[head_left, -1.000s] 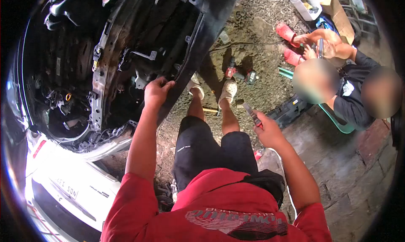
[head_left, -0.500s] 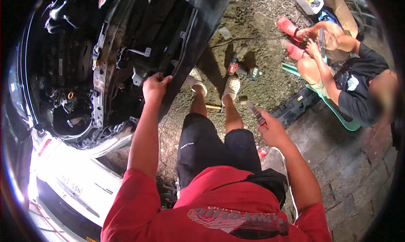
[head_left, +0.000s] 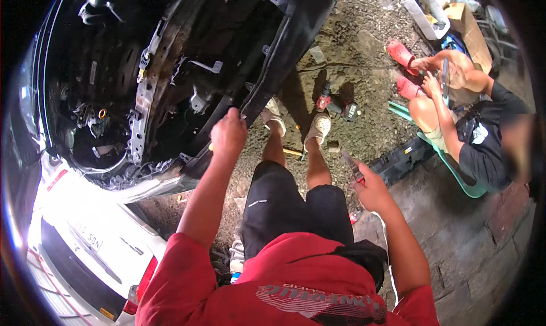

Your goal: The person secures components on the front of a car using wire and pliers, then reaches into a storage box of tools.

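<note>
My left hand (head_left: 228,133) is closed at the edge of a dark car bumper (head_left: 273,70), its fingers curled near the rim; what they grip, if anything, is hidden. Behind the bumper lies the open front of the car, with a rusty metal crossbar (head_left: 149,93) and a small silver bracket (head_left: 207,66). Out to the right, over the ground, my right hand (head_left: 371,188) is wrapped round a slim tool (head_left: 352,168) with a red and grey handle and a flat, pale end pointing up and away from me. A white cord hangs below that hand.
A red cordless drill (head_left: 325,101) and a hammer (head_left: 293,152) lie on the gravel near my feet. At right a person (head_left: 478,127) sits on a green chair, holding a phone. A long black part (head_left: 401,158) lies beside them. A white car (head_left: 96,240) stands lower left.
My left hand has shifted slightly down the bumper edge and turned. The right hand still holds the tool. The camera view has shifted a little.
</note>
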### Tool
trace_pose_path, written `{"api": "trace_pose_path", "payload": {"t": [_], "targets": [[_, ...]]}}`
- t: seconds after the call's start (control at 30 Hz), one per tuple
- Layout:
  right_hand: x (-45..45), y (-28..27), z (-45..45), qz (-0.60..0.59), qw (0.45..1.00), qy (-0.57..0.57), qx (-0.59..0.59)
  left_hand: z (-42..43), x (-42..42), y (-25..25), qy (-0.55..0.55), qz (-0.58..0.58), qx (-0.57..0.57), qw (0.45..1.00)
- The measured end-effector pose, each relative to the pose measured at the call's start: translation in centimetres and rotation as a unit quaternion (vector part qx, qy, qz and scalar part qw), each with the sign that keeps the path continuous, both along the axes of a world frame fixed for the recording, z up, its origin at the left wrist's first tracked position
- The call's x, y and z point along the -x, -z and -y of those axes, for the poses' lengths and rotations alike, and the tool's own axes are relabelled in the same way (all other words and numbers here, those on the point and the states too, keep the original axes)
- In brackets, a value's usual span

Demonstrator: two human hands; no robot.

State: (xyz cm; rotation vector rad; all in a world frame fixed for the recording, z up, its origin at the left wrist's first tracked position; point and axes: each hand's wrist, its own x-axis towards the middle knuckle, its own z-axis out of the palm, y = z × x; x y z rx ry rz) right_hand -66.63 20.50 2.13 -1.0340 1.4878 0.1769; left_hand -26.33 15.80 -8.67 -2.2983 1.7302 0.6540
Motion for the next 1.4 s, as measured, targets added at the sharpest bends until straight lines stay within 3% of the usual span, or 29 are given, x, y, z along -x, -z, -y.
{"api": "trace_pose_path", "payload": {"t": [0.1, 0.23, 0.57, 1.13, 1.27, 1.33, 1.4], "targets": [[-0.7, -0.7, 0.6, -0.012, 1.000, -0.011, -0.013, -1.7, 1.6, 0.9, -0.028, -0.042, 0.060, 0.997], [-1.3, -0.1, 0.5, 0.001, 0.999, -0.034, 0.008, -1.7, 4.1, 0.2, -0.049, -0.039, -0.006, 0.998], [-3.7, 0.4, 1.7, -0.017, 0.998, -0.067, -0.009, -2.3, 3.2, -0.5, -0.036, -0.071, -0.003, 0.997], [-8.0, -0.5, 5.8, -0.033, 0.991, -0.128, -0.017, -3.6, 4.5, 0.7, -0.154, -0.143, 0.026, 0.977], [-9.6, -0.3, 7.6, -0.032, 0.978, -0.207, 0.011, -3.7, 3.9, 1.0, -0.208, -0.205, 0.086, 0.953], [-10.6, 0.2, 9.2, -0.039, 0.967, -0.252, 0.016, -3.8, 3.8, 0.2, -0.280, -0.284, 0.099, 0.912], [-11.7, 1.2, 10.7, -0.019, 0.942, -0.329, 0.063, -4.5, 3.8, 0.6, -0.263, -0.286, 0.101, 0.916]]}}
